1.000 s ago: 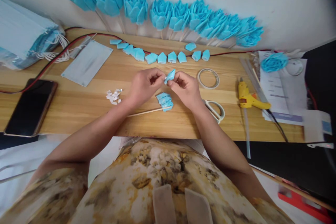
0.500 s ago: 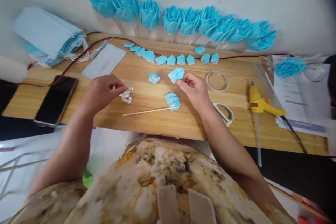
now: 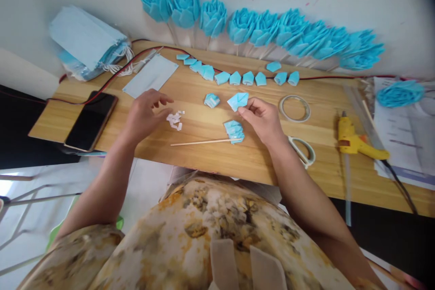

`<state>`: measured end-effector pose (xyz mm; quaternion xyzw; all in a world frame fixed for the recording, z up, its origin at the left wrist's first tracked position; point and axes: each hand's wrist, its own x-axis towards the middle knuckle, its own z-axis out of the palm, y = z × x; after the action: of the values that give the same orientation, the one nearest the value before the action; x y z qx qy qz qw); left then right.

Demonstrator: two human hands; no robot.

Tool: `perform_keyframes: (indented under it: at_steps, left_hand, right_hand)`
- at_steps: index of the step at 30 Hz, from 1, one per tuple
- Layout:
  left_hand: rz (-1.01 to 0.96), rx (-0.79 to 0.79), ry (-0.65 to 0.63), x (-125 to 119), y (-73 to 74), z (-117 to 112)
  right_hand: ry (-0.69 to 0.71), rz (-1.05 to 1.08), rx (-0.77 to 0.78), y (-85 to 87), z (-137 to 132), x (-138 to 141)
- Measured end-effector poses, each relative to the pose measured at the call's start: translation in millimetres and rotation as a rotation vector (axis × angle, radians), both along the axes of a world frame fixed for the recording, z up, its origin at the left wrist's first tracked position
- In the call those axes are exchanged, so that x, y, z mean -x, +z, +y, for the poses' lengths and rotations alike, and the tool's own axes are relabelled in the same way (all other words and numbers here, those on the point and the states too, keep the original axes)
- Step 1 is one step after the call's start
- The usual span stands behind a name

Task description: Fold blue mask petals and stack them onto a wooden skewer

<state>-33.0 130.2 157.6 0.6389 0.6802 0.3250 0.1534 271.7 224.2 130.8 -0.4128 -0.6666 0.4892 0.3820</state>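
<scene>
Pinching a folded blue petal (image 3: 238, 100) by its lower edge between thumb and forefinger, the right hand (image 3: 263, 120) stays low over the wooden table (image 3: 197, 127), just beside a half-made flower on a stick (image 3: 234, 130). The petal is pale blue and fan-shaped. The left hand (image 3: 144, 111) hovers with its fingers loosely spread beside the white paper scraps (image 3: 175, 119).

Paper scraps (image 3: 175, 119) left of stick flower (image 3: 234, 130); scissors (image 3: 303, 148) right — tape ring (image 3: 294, 108) behind.

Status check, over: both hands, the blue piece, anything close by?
Left hand open, beside white paper scraps. Right hand pinching folded blue petal. Blue flower on stick lies just below it; loose petal between hands.
</scene>
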Motion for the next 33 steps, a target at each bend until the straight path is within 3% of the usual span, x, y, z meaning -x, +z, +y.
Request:
perform_keyframes:
  at_steps: [4,8,11,19,23,26,29,33]
  left_hand:
    - [-0.144,-0.043,-0.061,-41,15.3,10]
    - [-0.349,0.122,-0.238,-80,16.8,33]
    - [-0.467,0.234,-0.314,-93,12.7,50]
    - [-0.556,0.269,-0.227,-110,22.6,71]
    - [-0.471,0.206,-0.155,-109,22.6,78]
    - [-0.292,0.18,-0.198,-104,17.8,81]
    - [-0.107,0.174,-0.249,-103,13.0,79]
    - [0.066,0.214,-0.276,-106,10.4,74]
  right_hand:
    - [0.053,0.003,0.062,2.1,-3,1]
    - [0.08,0.01,0.071,1.7,-3,-1]
    - [0.08,0.028,0.061,1.9,-2,-2]
    - [0.089,0.011,0.054,4.2,-1,-3]
    - [0.121,-0.155,0.004,11.6,2,-13]
    - [0.125,-0.434,-0.12,19.5,3,-21]
    - [0.215,-0.682,-0.199,25.2,4,-24]
    - [0.303,-0.78,-0.194,24.8,4,-23]
